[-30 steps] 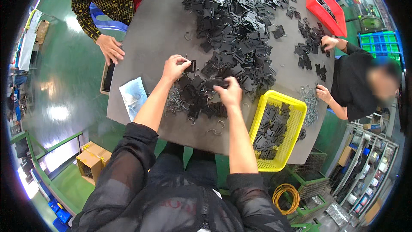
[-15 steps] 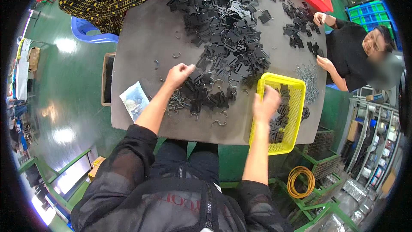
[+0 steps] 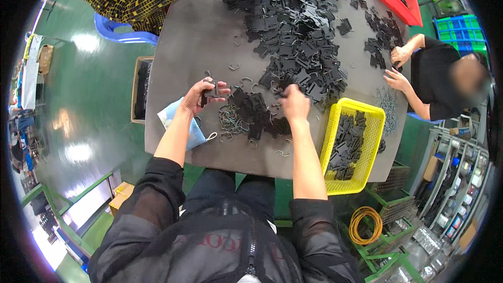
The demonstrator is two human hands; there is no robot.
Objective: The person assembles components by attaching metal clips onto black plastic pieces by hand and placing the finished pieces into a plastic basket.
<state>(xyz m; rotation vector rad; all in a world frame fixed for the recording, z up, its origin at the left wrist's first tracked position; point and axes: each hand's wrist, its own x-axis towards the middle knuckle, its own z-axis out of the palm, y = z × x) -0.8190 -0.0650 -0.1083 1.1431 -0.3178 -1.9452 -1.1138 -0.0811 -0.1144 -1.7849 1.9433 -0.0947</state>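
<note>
In the head view, a grey table (image 3: 196, 36) is seen from above, with two bare hands brought over it from the lower edge. By the left hand (image 3: 197, 97), a flat black piece (image 3: 212, 93) is gripped between thumb and fingers, and is held up just left of a small heap of black pieces (image 3: 252, 110). The right hand (image 3: 296, 105) is lowered, its fingers bent, at the right edge of that heap; something dark is seen at its fingertips (the hand is blurred), so whether anything is gripped cannot be told.

Below the left hand, bent metal hooks (image 3: 231, 119) are scattered beside the small heap, and a light-blue item (image 3: 194, 136) with a white loop is laid near the forearm. Beyond both hands, the table is covered by a large pile of black pieces (image 3: 298, 42). To the right, a yellow basket (image 3: 374, 149) is partly filled with dark parts (image 3: 347, 147). At the table's right side, black parts are handled by a co-worker in black (image 3: 432, 81), near a red bin (image 3: 410, 10); at the upper left, a checked sleeve (image 3: 157, 2) is seen.
</note>
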